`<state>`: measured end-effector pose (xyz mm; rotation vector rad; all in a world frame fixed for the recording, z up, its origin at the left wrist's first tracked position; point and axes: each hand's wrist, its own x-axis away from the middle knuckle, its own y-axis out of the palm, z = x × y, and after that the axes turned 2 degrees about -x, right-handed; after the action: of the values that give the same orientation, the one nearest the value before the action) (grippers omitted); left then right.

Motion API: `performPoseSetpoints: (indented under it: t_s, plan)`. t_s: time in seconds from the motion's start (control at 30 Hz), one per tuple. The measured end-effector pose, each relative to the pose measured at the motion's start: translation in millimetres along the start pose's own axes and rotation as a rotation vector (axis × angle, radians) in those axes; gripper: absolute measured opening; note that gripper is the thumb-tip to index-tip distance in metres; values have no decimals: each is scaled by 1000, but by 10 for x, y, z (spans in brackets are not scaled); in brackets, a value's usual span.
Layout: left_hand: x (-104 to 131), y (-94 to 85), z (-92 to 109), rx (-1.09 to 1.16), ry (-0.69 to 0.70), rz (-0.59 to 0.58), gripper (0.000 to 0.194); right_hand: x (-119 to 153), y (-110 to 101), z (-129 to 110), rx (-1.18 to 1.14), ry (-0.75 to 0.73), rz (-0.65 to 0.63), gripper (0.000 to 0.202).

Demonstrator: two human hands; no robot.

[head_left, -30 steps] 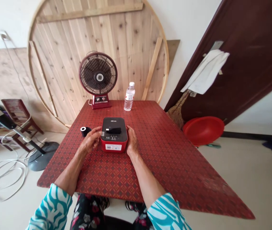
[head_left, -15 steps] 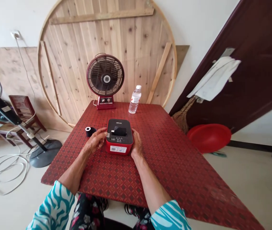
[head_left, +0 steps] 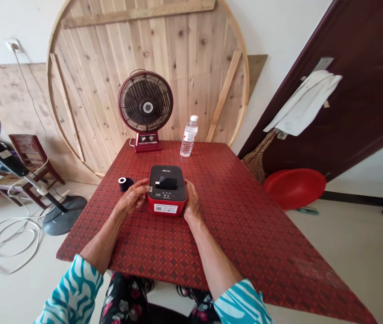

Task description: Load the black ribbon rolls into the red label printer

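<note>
A small red receipt printer (head_left: 167,192) with a black lid sits on the patterned red table (head_left: 232,225), its white-labelled side toward me. My left hand (head_left: 135,197) is at its left side, fingers bent, with the thumb on a grey piece at the lid's edge. Against the right side rests my right hand (head_left: 192,200), fingers curved along the red body and partly hidden behind it. Between them the two hands hold the printer, and its lid looks closed. A dark paper roll (head_left: 126,183) with a white end lies just beyond my left hand.
A red table fan (head_left: 147,108) and a water bottle (head_left: 189,137) stand at the table's far end. A large round wooden board (head_left: 191,63) leans behind. On the floor are a standing fan's base (head_left: 64,216) with loose cable at left and a red basin (head_left: 296,186) at right.
The view has shifted slightly, so the table and things on it sit a little higher and further left in the picture. Both hands keep about the same hold on the printer.
</note>
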<state>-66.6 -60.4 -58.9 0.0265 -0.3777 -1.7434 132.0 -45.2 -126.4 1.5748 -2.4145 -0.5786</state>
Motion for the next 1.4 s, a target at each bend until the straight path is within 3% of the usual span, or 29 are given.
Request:
performPoseSetpoints:
  t_s: [0.7,0.83,0.97,1.03,1.1,1.2,1.4]
  plan:
    - [34,25,-12,-81,70,54,87,4,0,16,0,-22,-14,51]
    - [71,-7,153,-223,141,69,70,-26,-6,57,17,-33,0,50]
    - [-17,2,401,-449,353,150,28,-53,3,99,3,-30,-22,48]
    - [-116,70,517,-632,459,88,12,-63,19,106,-3,-32,-16,46]
    - [-236,179,610,-837,493,-56,14,-65,39,98,-13,-26,4,44]
    - [-426,365,691,-1078,424,-264,22,-52,65,68,-30,-13,4,42]
    - [-679,566,699,-1218,280,-401,20,-59,55,95,-42,-28,-17,40]
